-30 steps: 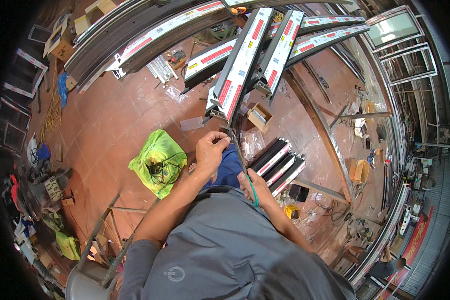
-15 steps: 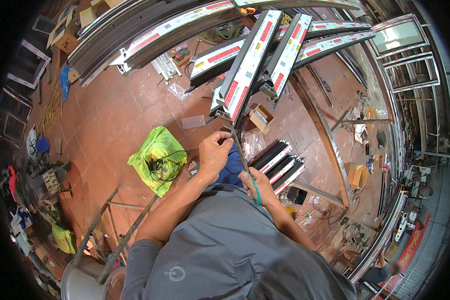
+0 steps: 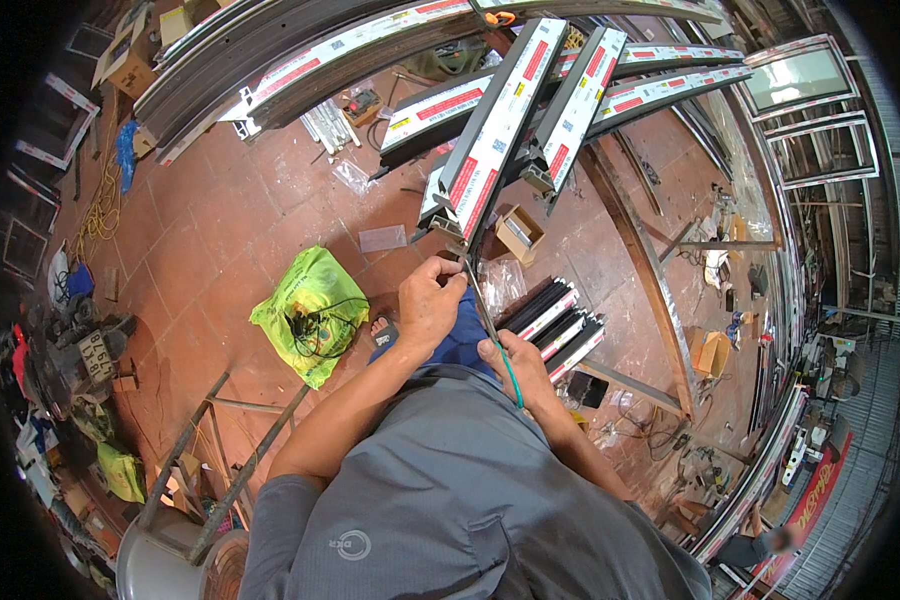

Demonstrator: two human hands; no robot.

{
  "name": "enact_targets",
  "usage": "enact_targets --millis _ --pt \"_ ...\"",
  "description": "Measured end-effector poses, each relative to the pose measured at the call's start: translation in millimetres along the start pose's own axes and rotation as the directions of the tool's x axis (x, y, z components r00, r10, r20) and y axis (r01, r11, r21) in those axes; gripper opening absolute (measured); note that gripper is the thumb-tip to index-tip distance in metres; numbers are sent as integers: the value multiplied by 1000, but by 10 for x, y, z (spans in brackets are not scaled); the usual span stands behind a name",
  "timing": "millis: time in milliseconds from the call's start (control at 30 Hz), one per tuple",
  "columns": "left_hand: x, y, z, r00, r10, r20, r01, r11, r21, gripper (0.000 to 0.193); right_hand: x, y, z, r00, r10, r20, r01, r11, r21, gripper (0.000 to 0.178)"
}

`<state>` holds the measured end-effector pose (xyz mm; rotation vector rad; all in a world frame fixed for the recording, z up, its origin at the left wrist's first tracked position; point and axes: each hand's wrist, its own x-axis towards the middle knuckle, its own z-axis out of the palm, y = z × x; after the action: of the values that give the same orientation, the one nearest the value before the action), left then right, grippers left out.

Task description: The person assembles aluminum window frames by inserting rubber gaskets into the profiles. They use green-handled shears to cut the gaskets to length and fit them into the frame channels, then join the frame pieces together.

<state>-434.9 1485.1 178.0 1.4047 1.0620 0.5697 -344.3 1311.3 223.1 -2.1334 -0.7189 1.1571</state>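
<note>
My right hand [image 3: 523, 368] is closed round a long, thin, dark strip-like tool [image 3: 482, 303], with a teal-green part curving out beneath the fingers. Its far tip reaches the near end of a dark aluminium profile [image 3: 483, 165] covered in white-and-red film. My left hand [image 3: 431, 305] is beside that tip, thumb and fingers pinched together at the profile's end. Whatever lies between those fingers is too small to make out. A second, shorter profile [image 3: 573, 115] rests to the right of the first, both lying across other film-covered profiles.
A yellow-green plastic bag [image 3: 310, 315] with black cables stands on the tiled floor at left. Short bundled profiles [image 3: 560, 325] and an open cardboard box [image 3: 519, 234] are right of my legs. A long metal beam [image 3: 645, 275] runs beyond them; a metal frame [image 3: 232, 470] is lower left.
The view has shifted slightly. Both hands keep nearly the same places at the profile's end, and the right hand still grips the tool.
</note>
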Motion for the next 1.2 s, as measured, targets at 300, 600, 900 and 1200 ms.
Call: enact_targets --millis 300,600,900,1200 --pt "-13 -75 -14 998 -68 8 68 976 -208 16 20 116 89 996 -57 -75 62 997 56 50" --pt "-271 -1330 -990 931 -364 -21 351 911 -216 17 -111 -171 -54 952 -306 -25 307 951 30 48" --pt "-1030 -1976 -1863 752 -540 -378 321 801 -506 15 661 -1053 -122 884 -465 47 465 885 7 55" --pt "-1429 -2420 -1849 682 -600 -418 355 772 -528 17 1895 -2137 118 808 -581 99 589 790 -167 51"
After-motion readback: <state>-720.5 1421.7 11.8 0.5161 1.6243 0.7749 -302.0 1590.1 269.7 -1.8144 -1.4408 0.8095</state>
